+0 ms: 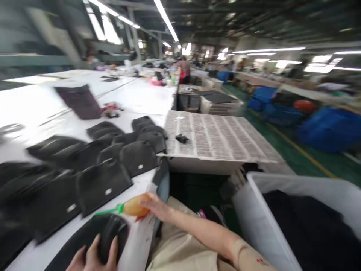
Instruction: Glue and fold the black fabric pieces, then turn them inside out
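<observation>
so starting on the left, there's a bunch of flat black squarish pieces with a leathery look (101,184), lying in overlapping rows on a long white table (146,99), and some of them have a little white patch near the bottom edge. behind those a dark purplish upright panel (77,101) leans a bit on the same table. down at the front there's a black piece with a rounded end (87,229) at the near edge of the table, and the left hand (96,259) is on it, three fingers spread apart and pressing on the top; can't tell if the thumb grips it from below. just above that piece is the thin green nozzle of an amber squeeze bottle (134,206), pointing left, and i can't tell if the tip touches anything. the right hand (156,207) has its fingers wrapped around the fat end of the bottle. next over, beige cloth (180,254) covers the lap, and further back a person in a red and dark outfit (184,69) is beside the table. then a small black bit (182,138) sits on a flat pale striped sheet (225,137). far right, a white plastic bin (254,214) holds black fabric (307,222), with baggy blue containers (332,128) beyond it on a green floor (299,150).
</observation>
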The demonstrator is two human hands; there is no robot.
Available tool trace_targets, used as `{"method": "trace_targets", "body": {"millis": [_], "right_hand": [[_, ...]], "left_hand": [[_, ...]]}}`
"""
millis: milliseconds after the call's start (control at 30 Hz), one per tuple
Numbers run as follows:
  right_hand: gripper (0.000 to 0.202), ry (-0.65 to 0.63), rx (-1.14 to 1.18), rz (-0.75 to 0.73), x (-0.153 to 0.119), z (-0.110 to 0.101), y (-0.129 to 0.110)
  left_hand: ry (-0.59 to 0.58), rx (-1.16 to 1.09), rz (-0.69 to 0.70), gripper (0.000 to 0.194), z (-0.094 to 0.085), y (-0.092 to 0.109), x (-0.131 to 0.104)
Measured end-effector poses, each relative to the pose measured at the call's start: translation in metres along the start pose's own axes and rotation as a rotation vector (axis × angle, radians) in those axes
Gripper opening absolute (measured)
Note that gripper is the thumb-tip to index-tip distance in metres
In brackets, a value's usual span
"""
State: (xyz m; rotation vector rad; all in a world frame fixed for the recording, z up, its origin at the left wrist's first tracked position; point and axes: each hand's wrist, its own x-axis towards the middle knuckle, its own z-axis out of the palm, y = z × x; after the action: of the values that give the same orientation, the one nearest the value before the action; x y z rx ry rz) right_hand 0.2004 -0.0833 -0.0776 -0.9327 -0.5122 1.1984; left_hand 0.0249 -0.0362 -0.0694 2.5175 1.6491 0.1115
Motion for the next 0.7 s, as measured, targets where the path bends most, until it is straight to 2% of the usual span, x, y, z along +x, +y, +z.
{"method": "trace_targets", "body": {"millis": [33,67,133,367,533,700], "right_hand": [[0.059,0.000,0.001,0.038,-0.001,-0.004,0.007],[0.059,-0.004,-0.001,0.071,0.000,-0.008,0.011],[0.061,-0.017,-0.013,0.132,0.003,-0.017,0.018],[0.061,-0.043,-0.099,0.242,0.012,-0.026,0.021],[0.051,-0.038,-0.223,0.186,0.004,-0.036,0.010],[0.051,0.031,-0.487,0.095,-0.008,-0.058,-0.010]], "left_hand": [[0.047,0.027,-0.136,0.037,0.005,-0.007,-0.008],[0.139,0.035,-0.208,0.041,0.009,-0.010,-0.014],[0.189,0.022,-0.204,0.048,0.014,-0.013,-0.018],[0.156,0.059,-0.273,0.050,0.011,-0.009,-0.011],[0.125,0.090,-0.295,0.052,0.009,-0.007,-0.012],[0.102,0.073,-0.324,0.057,0.012,-0.006,-0.006]]}}
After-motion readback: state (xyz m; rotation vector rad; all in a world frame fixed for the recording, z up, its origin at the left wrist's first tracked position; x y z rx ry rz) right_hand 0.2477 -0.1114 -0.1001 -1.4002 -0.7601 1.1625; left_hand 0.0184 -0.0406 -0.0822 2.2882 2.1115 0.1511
